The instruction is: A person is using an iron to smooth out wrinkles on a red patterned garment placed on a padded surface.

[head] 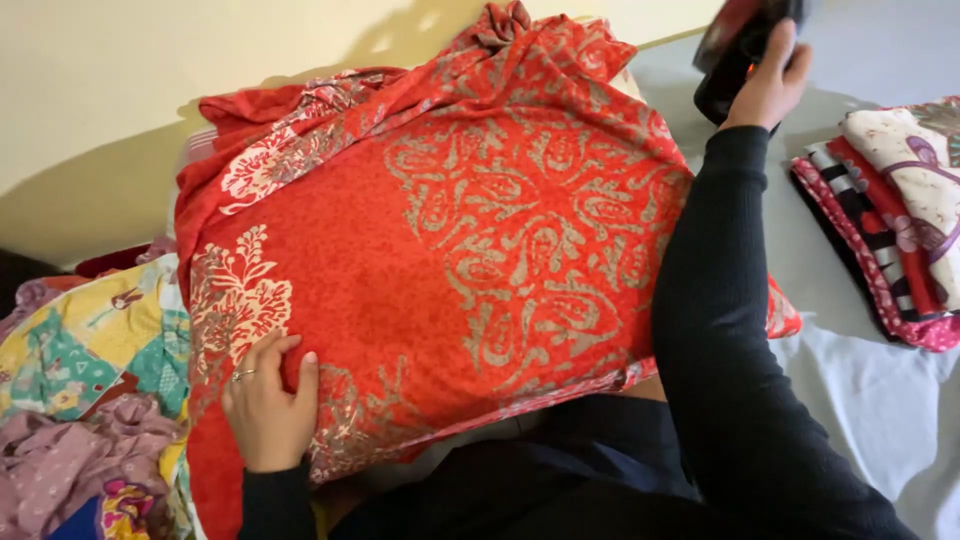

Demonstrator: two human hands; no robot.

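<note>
Your left hand [268, 405] lies nearest, fingers spread flat on the lower left corner of the red patterned cloth [450, 260], pinning it. Your right hand [770, 80] is closed around a dark iron [735, 50] held beyond the cloth's far right corner. It looks like ironing, with the iron off the fabric; the next pass calls for keeping that corner taut. The cloth lies spread across the grey bed [850, 290], with a pale medallion print and bunched far edge. 1 folded stack [890, 240] sits right.
</note>
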